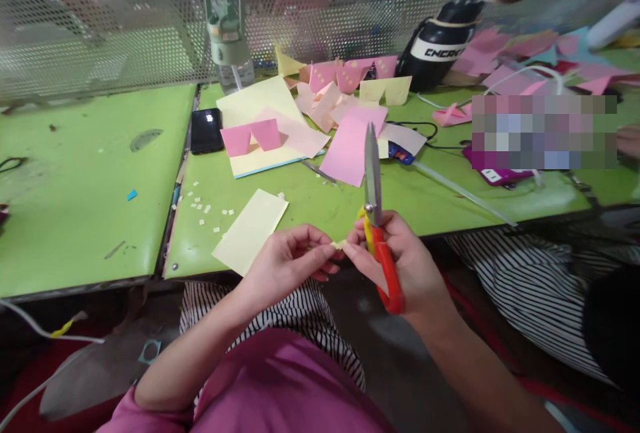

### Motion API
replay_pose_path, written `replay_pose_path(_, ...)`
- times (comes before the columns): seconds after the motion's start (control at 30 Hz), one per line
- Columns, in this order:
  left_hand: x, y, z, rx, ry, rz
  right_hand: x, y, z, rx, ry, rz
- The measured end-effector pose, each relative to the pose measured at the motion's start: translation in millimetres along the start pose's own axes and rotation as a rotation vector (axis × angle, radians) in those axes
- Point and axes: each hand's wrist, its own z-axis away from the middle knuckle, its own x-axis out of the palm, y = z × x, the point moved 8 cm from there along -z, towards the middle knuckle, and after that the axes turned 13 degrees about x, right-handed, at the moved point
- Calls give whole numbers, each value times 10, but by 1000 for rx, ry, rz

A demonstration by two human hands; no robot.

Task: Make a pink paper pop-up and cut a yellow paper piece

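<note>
Between the fingertips of both hands is a tiny pale-yellow piece of paper [339,245]. My left hand [293,256] pinches its left end, and my right hand [400,253] touches its right end with thumb and finger. Scissors [387,273] with red and yellow handles also rest in my right hand, blades pointing up and closed. Just beyond my left hand a pale-yellow paper rectangle [253,230] lies on the green table [310,203]. Small cut paper bits [200,206] are scattered to its left.
Behind lie a folded pink paper [253,136], a pink sheet [355,143] and a black phone [207,130]. A clear bottle [230,40] and a black bottle [437,46] stand near the mesh screen [125,20]. A purple power strip [500,170] is at right.
</note>
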Motion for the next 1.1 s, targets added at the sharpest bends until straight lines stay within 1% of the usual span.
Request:
replay_pose_path(0.1, -14, -36, -11, -43, 27, 74, -19, -18, -15, -11, 14, -31)
replay_pose_path(0.2, -52, -49, -19, -67, 69, 90, -35, -25, -21, -15, 46, -44)
replay_pose_path(0.27, -122, 7, -25, -51, 89, 53, -29, -30, -24, -14, 49, -39)
replay_pose_path(0.3, -191, 67, -31, -24, 98, 6, -25, -34, -25, -17, 50, -31)
replay_pose_path(0.37, -420, 246, -40, 64, 125, -164, -16, -27, -36, -15, 53, -4)
replay_pose_path(0.43, -754, 466, -31, 158, 186, -436, -10, 3, -61, -11, 63, 14)
replay_pose_path(0.47, -953, 574, -11, 188, 250, -595, -3, 22, -80, -11, 66, 15)
replay_pose_path(0.53, -1305, 699, 28, 160, 343, -869, 38, 60, -128, -16, 55, 10)
replay_pose_path(0.57, -1432, 728, 35, 144, 361, -949, 71, 75, -154, -19, 45, 8)
replay_pose_path(0.63, -1587, 731, 20, 116, 356, -1046, 157, 89, -201, -20, 17, 12)
replay_pose_path(0.7, -1630, 727, -14, 130, 336, -1099, 237, 74, -228, -25, -3, 23)
replay_pose_path(0.77, -1617, 777, -34, 192, 340, -1148, 292, 50, -236, -25, -8, 41)
replay_pose_path(0.83, -1598, 867, -20, 263, 371, -1180, 313, 28, -235, -24, 3, 52)
replay_pose_path(0.9, -1591, 952, 29, 306, 420, -1173, 332, 12, -237, -24, 7, 55)
replay_pose_path(0.97, -1555, 975, 86, 314, 446, -1093, 376, -2, -243, -31, -4, 61)
replay_pose_path(1.0, -1505, 942, 103, 306, 423, -1009, 410, -12, -246, -34, -13, 63)
replay_pose_path(1.03, -1422, 877, 110, 290, 370, -896, 448, -26, -249, -40, -20, 64)
replay_pose_path(1.1, -1160, 681, 114, 236, 194, -606, 537, -67, -249, -55, -35, 62)
